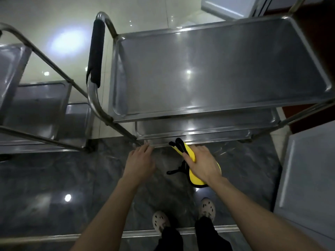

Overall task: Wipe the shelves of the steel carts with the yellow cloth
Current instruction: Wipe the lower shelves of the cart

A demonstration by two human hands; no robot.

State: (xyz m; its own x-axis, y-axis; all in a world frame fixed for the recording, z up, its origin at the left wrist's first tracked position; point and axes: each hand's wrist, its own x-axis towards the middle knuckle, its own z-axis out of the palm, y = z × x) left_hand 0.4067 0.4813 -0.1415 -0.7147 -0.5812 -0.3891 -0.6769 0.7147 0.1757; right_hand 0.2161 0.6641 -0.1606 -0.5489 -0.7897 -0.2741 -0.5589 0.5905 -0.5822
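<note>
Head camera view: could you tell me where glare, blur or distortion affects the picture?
Head view: ceiling-light glare spots dot the top shelf and the glossy floor; wide-angle distortion bows the cart's handle; the left hand is slightly motion-blurred; the right hand holds the yellow cloth.

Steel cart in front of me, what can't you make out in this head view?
- Lower shelves: mostly hidden under the top shelf, so their state is unknown.
- Yellow cloth: partly covered by the right hand; how it is folded can't be told.
- Left hand: fingertips blurred at the cart frame; contact unclear.
- Second cart: cut off by the left edge.
</note>
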